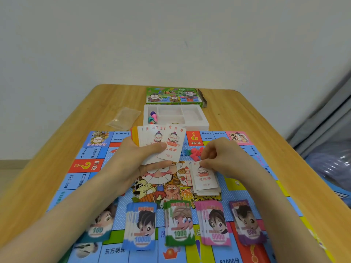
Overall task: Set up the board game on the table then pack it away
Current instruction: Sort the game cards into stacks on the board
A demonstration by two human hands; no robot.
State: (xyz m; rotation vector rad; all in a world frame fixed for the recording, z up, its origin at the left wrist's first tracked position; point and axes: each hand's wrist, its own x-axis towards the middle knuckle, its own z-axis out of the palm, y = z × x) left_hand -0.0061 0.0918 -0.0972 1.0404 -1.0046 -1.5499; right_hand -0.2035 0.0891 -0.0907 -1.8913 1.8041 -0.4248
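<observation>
Likely a room in a home: a wooden table (237,114) stands against a bare white wall (171,44), a cartoon board game (83,166) spread on it, with grey fabric (326,111) and crinkled clear plastic (332,164) bunched at the right.

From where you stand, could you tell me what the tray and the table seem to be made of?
Tray: looks like thin white moulded plastic, slightly glossy, with formed compartments. Table: wood or wood-look laminate, matte, judging by its light grain lines.

White wall (171,35), grey curtain (326,114) at right, clear plastic (330,164) beneath
</observation>
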